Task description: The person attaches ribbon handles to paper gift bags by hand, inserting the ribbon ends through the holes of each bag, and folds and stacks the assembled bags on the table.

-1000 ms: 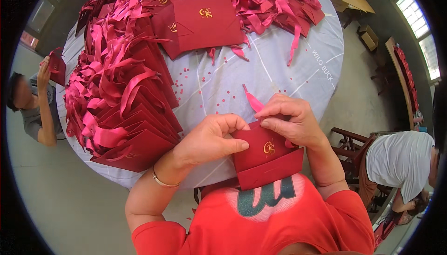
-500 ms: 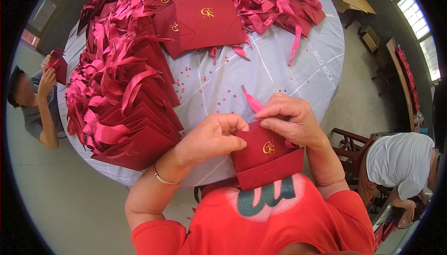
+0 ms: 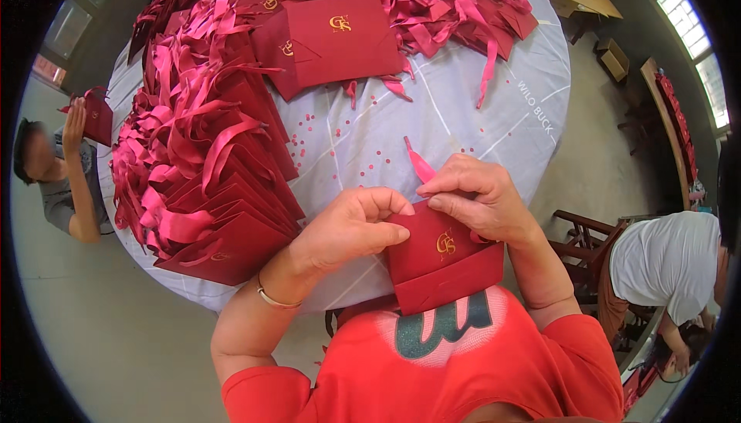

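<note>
Round grey table (image 3: 478, 122) under you, ribboned red envelopes piled on its left (image 3: 208, 168). Your left hand (image 3: 347, 226) grips the dark red envelope (image 3: 440, 257) at your chest; your right hand (image 3: 478, 203) pinches its pink ribbon (image 3: 419, 164) at the top edge.

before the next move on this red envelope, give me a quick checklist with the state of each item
1. Left hand grips the red envelope at its left edge: ok.
2. Right hand pinches the pink ribbon at the envelope's top edge: ok.
3. Ribbon free of the other ribbons on the table: ok, it sticks up alone.
4. Envelope's gold emblem faces up: ok.
5. Ribbon passed through or fixed to the envelope: cannot tell, fingers cover the spot.
6. Bare room on the round table ahead of the hands, beside the pile of finished envelopes: ok.
</note>
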Demonstrator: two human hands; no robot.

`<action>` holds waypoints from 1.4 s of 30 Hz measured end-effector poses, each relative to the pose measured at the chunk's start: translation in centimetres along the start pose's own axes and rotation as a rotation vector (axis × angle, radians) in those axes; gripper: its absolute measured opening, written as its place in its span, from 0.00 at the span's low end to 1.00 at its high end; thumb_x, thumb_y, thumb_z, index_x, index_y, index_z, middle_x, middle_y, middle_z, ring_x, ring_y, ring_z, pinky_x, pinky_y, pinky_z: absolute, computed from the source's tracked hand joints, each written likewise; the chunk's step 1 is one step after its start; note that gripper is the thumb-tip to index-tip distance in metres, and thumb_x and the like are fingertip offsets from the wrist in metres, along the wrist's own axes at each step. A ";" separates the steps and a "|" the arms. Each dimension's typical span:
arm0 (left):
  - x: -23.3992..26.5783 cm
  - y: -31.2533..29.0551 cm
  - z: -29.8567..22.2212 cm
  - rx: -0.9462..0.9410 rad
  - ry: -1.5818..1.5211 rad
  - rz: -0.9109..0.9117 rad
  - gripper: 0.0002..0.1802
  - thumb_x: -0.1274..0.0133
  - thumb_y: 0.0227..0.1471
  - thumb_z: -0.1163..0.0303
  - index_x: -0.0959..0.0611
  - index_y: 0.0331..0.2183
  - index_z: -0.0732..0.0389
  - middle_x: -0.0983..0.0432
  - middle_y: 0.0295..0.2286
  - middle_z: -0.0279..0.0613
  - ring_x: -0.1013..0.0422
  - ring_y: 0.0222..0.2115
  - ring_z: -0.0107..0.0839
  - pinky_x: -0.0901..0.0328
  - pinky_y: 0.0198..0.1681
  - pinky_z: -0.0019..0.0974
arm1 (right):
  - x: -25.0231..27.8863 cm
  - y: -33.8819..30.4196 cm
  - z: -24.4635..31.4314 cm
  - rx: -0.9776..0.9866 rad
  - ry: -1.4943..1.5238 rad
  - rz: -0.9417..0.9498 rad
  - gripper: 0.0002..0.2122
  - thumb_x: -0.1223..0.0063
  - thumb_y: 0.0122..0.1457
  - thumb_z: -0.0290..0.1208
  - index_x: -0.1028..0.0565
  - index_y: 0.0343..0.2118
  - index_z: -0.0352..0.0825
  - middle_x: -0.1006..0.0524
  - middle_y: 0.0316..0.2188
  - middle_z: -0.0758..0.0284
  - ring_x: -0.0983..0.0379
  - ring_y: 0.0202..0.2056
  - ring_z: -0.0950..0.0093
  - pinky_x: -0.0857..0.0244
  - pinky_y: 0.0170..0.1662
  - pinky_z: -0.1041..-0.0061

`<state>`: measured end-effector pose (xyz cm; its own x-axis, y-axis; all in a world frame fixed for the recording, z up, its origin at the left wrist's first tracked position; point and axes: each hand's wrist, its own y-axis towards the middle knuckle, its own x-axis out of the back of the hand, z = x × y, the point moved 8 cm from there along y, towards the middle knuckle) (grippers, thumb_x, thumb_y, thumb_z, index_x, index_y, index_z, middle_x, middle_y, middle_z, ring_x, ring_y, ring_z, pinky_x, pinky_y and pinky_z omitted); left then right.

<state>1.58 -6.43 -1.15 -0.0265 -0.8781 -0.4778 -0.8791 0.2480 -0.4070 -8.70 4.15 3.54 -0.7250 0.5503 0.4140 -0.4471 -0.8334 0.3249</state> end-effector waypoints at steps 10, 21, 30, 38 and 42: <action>-0.4 0.0 -0.4 -0.053 0.008 -0.060 0.09 0.45 0.51 0.78 0.22 0.38 0.62 0.29 0.24 0.25 0.43 0.19 0.10 0.50 0.20 0.19 | 0.1 0.0 -0.2 -0.010 0.031 0.013 0.08 0.38 0.48 0.20 0.19 0.33 0.33 0.23 0.24 0.66 0.28 0.28 0.72 0.35 0.34 0.75; 0.1 0.2 -0.3 -0.040 0.054 -0.133 0.07 0.45 0.52 0.77 0.21 0.36 0.62 0.28 0.24 0.25 0.43 0.19 0.10 0.50 0.19 0.19 | 1.5 -0.5 4.3 0.203 -0.251 -0.120 0.11 0.37 0.46 0.19 0.20 0.35 0.33 0.23 0.26 0.65 0.27 0.30 0.69 0.34 0.35 0.72; 0.3 0.3 -0.2 -0.068 0.139 -0.182 0.03 0.48 0.51 0.78 0.22 0.31 0.65 0.27 0.27 0.28 0.34 0.26 0.13 0.39 0.27 0.21 | 0.7 -1.6 5.0 0.191 -0.152 -0.099 0.11 0.35 0.41 0.16 0.22 0.29 0.32 0.23 0.25 0.65 0.27 0.26 0.69 0.34 0.30 0.73; 0.5 0.3 -0.1 -0.060 0.258 -0.266 0.05 0.44 0.47 0.78 0.23 0.30 0.65 0.26 0.25 0.29 0.33 0.26 0.15 0.37 0.26 0.22 | 0.0 -1.3 5.6 0.225 -0.217 -0.094 0.10 0.36 0.40 0.18 0.23 0.28 0.33 0.24 0.23 0.65 0.28 0.25 0.67 0.36 0.29 0.72; 0.5 0.4 0.1 -0.083 0.207 -0.222 0.07 0.44 0.46 0.80 0.23 0.32 0.66 0.25 0.27 0.32 0.31 0.28 0.16 0.35 0.28 0.23 | -0.1 -1.5 5.3 0.235 -0.279 -0.116 0.10 0.35 0.40 0.19 0.23 0.27 0.33 0.24 0.23 0.65 0.27 0.25 0.68 0.35 0.27 0.72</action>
<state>1.29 -6.73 -1.67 0.0819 -0.9737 -0.2126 -0.9097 0.0141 -0.4150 -5.12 5.62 7.51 -0.4916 0.6601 0.5680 -0.3620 -0.7481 0.5561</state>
